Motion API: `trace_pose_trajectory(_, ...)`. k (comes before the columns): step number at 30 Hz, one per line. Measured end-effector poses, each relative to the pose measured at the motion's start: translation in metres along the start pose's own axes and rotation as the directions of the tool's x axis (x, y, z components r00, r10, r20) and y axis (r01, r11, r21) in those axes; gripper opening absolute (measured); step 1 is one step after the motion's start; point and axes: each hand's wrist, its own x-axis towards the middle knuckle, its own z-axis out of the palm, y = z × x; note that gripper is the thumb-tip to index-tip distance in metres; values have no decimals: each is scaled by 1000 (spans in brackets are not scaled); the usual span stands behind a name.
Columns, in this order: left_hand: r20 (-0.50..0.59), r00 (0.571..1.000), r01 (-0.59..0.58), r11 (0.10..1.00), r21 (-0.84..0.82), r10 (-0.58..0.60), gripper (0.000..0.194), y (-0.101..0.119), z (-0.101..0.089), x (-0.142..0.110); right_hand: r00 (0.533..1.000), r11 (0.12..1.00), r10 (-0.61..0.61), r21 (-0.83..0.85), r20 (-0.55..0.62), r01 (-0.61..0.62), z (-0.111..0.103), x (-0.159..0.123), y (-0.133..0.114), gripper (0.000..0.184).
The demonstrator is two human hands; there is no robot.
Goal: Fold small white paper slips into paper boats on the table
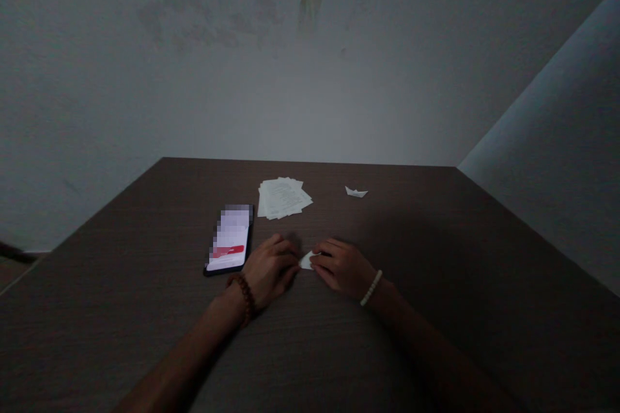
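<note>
A small folded piece of white paper (307, 261) lies on the dark wooden table between my two hands. My left hand (272, 266), with a brown bead bracelet on the wrist, has its fingers closed at the paper's left edge. On the other side, my right hand (343, 266) pinches the paper's right part; a pale bead bracelet circles that wrist. The fingers cover much of the paper, so its full shape is hidden.
A lit phone (230, 242) lies just left of my left hand. Behind it is a loose stack of printed paper sheets (282, 199). Farther right sits a small folded paper boat (356, 192). The table (411, 348) meets a grey wall at its far edge.
</note>
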Motion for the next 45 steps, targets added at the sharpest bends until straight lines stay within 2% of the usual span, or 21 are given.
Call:
trace_pose_trajectory(4,-29,999,43,999,-5,-43,16,0,1,0,997,999,-38,-9,68,39,-4,2,-2,23)
trace_pose_trajectory(11,-59,995,87,996,27,-86,20,5,2,1,995,1000,-22,13,97,20,-8,3,-7,33)
trace_pose_trajectory(27,-105,965,245,968,56,-239,9,2,8,2,990,995,-78,-48,113,84,-12,2,-11,29)
trace_pose_trajectory(40,-89,956,287,956,64,-281,13,-1,7,3,990,997,-54,-56,132,62,-12,4,-15,34)
trace_pose_trajectory(45,-125,975,191,980,63,-182,17,-5,4,0,993,996,19,-85,113,-9,-10,4,-14,34)
